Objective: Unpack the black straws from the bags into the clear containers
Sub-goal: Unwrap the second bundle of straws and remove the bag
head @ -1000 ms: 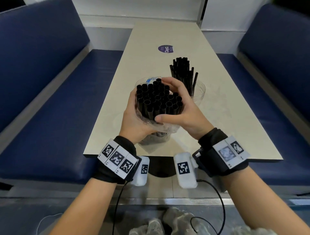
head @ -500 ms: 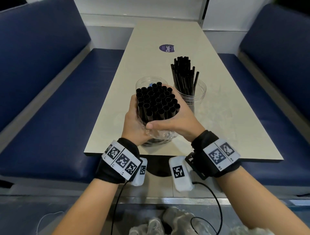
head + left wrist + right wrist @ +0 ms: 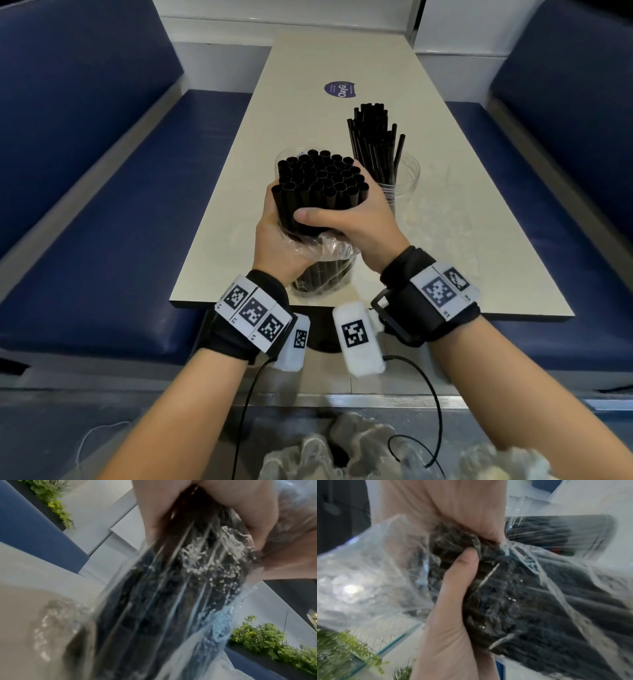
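A thick bundle of black straws (image 3: 320, 185) stands upright near the table's front edge, its top bare and its lower part inside a clear plastic bag (image 3: 325, 245). My right hand (image 3: 346, 219) grips the bare straws from the right, thumb across the front. My left hand (image 3: 274, 240) holds the bundle and the bunched bag from the left. In the wrist views the bag (image 3: 197, 601) wraps the straws (image 3: 530, 608). Behind the bundle shows the rim of a clear container (image 3: 291, 154). A second clear container (image 3: 404, 181) to the right holds thin black straws (image 3: 373, 144).
The beige table (image 3: 308, 85) runs away from me with a purple sticker (image 3: 339, 89) at its far part. Blue bench seats (image 3: 102, 222) flank both sides. Crumpled plastic bags (image 3: 342, 452) lie on the floor below my arms.
The plastic bag has slid down the bundle, baring more of the straw tops. My right thumb has moved lower across the front, and both hands have shifted slightly toward me.
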